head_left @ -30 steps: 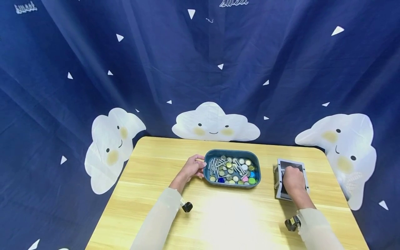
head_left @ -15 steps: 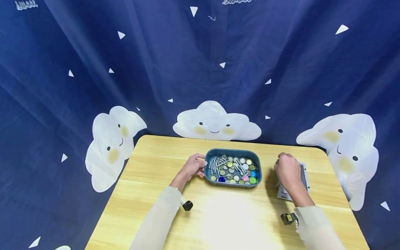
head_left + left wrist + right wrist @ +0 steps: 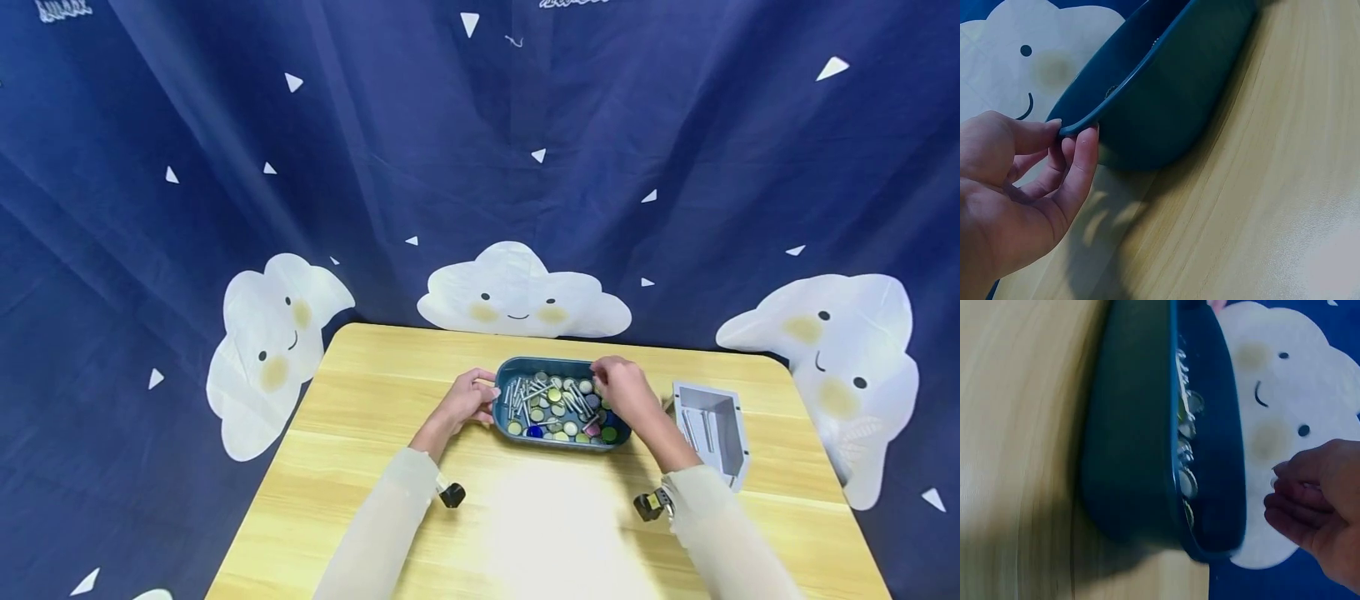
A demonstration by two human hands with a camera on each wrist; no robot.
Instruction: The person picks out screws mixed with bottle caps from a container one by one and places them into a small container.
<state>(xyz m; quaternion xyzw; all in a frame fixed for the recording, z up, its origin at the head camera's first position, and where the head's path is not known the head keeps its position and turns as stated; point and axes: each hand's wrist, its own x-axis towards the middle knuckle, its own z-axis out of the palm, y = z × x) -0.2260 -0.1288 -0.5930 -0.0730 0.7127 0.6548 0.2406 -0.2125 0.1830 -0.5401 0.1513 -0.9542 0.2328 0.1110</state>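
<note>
My left hand [image 3: 467,398] pinches the left rim of a dark teal tub [image 3: 558,444] between thumb and fingers; the left wrist view shows the thumb on the rim and the fingertips [image 3: 1090,134] under its lip. Silver screws [image 3: 525,396] and many round bottle caps [image 3: 570,428] lie mixed in the tub. My right hand [image 3: 626,390] is over the tub's right end. Its fingers [image 3: 1291,515] are loosely bent, with nothing seen between them in the right wrist view.
To the right stands an open grey box [image 3: 724,421] with several screws [image 3: 708,431] in it. All stands on a light wooden table [image 3: 375,392]. A dark blue curtain [image 3: 360,167] with white clouds hangs behind.
My right hand has come up out of the grey box and moved left to the tub's right end. The left hand keeps its grip on the tub's rim.
</note>
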